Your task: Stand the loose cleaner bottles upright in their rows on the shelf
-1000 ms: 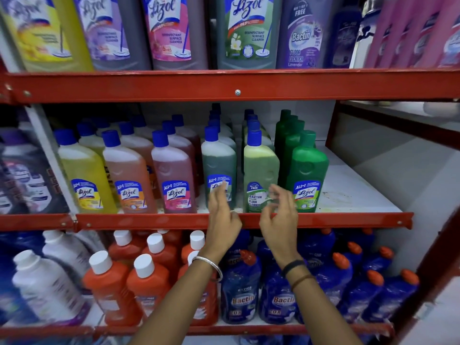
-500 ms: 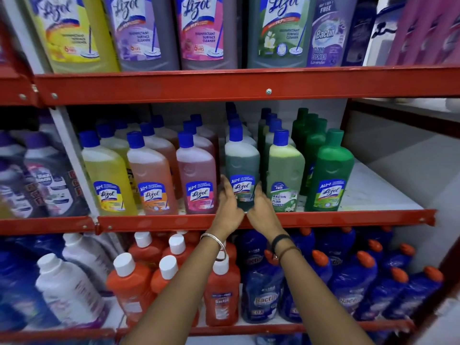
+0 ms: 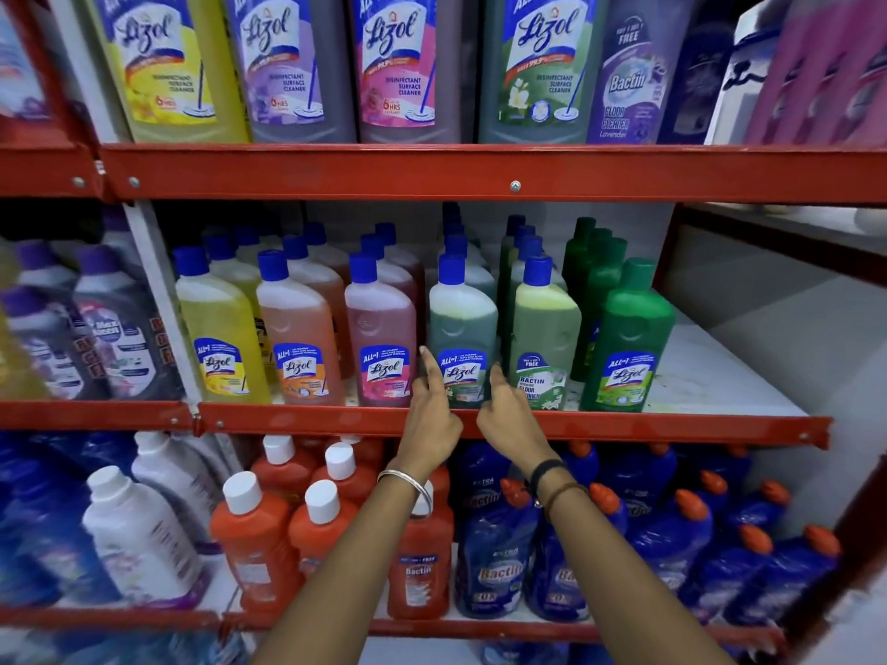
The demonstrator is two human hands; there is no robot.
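**Both hands bracket the grey-green Lizol bottle at the shelf lip**

Nearest: two forearms come up from 6 o'clock, bangle on the L wrist, dark bands on the R. Left hand (image 3: pixel 429 417) sits at the bottle's 7 o'clock, fingers stretched up along its left edge, fingertip touching the label side. Right hand (image 3: pixel 509 415) sits at the bottle's 5 o'clock, fingers curled toward its right lower edge. Neither hand is closed round it; both are loosely open, and I can't tell if the R fingers touch or just hover.

The grey-green Lizol bottle (image 3: pixel 463 328) stands upright, long axis vertical, blue cap at 12 o'clock, front of its row on the middle shelf (image 3: pixel 624 427). It lies between the hands, both about equally near, L perhaps nearer.

Neighbours: pink bottle (image 3: pixel 381 338) just beside at 9 o'clock, pale green Bactin bottle (image 3: pixel 545 333) at 3 o'clock, so little side room. Judgement: next move is a squeeze-and-nudge to square it w/ the row.

Farther: rows run back behind; bare white shelf surface at 3 o'clock past the dark green bottle (image 3: pixel 629 343); big Lizol bottles above at 12 o'clock
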